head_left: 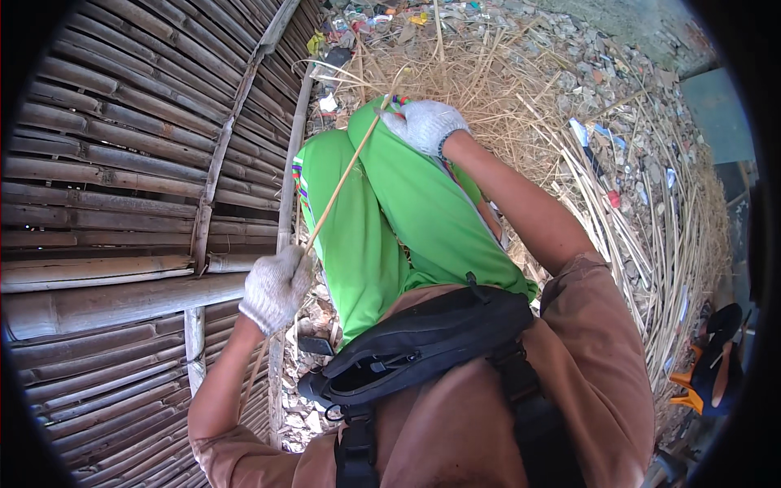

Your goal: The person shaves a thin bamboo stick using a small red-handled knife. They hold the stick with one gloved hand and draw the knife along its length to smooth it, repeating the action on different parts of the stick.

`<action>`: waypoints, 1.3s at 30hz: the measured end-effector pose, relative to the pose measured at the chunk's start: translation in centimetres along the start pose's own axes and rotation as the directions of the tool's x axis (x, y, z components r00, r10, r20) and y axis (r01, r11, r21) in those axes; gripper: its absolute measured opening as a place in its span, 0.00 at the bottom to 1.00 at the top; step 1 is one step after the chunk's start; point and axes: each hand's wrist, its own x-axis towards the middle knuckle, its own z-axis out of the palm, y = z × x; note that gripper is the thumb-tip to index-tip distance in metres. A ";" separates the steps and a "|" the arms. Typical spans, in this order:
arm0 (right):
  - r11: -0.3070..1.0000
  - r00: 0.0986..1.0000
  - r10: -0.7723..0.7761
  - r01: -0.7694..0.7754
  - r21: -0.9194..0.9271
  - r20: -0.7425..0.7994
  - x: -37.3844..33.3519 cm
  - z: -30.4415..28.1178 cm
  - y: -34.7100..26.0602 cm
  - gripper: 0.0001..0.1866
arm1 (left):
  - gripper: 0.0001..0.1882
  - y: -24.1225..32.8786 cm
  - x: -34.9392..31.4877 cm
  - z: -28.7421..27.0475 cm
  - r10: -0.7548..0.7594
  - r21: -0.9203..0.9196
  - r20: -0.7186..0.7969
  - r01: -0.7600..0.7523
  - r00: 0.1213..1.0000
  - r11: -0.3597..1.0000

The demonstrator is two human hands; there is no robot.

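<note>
A long, thin bamboo strip (342,179) runs slantwise over my green-trousered legs (386,211). My left hand (279,289), in a whitish knit glove, is closed around it beside my left thigh, and its lower end passes down along my left forearm. At my right knee, my right hand (425,127), gloved likewise, has its fingers closed with the thumb side against the strip's upper part. Its palm is turned away, so whether anything else is inside is hidden. Beyond the knees, thin shavings (496,102) lie heaped on the ground.
A bamboo slat wall (122,175) stands close on my left. Long split strips (606,215) lie in a pile to the right. Rubble and litter (643,114) cover the ground. A black waist bag (423,346) sits across my lap. An orange-and-black object (708,370) is at far right.
</note>
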 end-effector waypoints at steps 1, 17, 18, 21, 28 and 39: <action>1.000 1.000 -0.006 0.006 -0.002 -0.013 -0.1 0.1 0.0 0.42 | 0.10 -0.5 -1.7 0.3 -0.004 -0.030 -0.006 0.004 1.000 1.000; 0.996 0.998 -0.030 0.035 -0.082 0.053 0.3 -0.1 -0.1 0.39 | 0.15 -1.1 13.1 4.1 0.112 0.181 -0.072 -0.097 0.991 0.979; 0.997 0.998 -0.038 0.041 -0.071 0.042 0.3 -0.2 -0.6 0.39 | 0.14 -1.2 15.4 4.4 0.152 0.183 -0.102 -0.131 0.983 0.974; 0.997 0.998 -0.048 0.051 -0.061 0.039 0.3 0.0 -0.1 0.39 | 0.15 0.0 21.0 4.8 0.197 0.216 -0.067 -0.178 0.978 0.960; 0.997 0.998 -0.042 0.045 -0.064 0.045 -0.1 0.0 -0.2 0.40 | 0.16 -0.2 20.7 5.4 0.209 0.234 -0.091 -0.183 0.974 0.955; 1.000 1.000 0.001 -0.001 -0.023 0.006 0.7 0.8 0.7 0.42 | 0.11 -1.5 12.0 2.4 0.224 0.141 -0.052 -0.215 0.973 0.966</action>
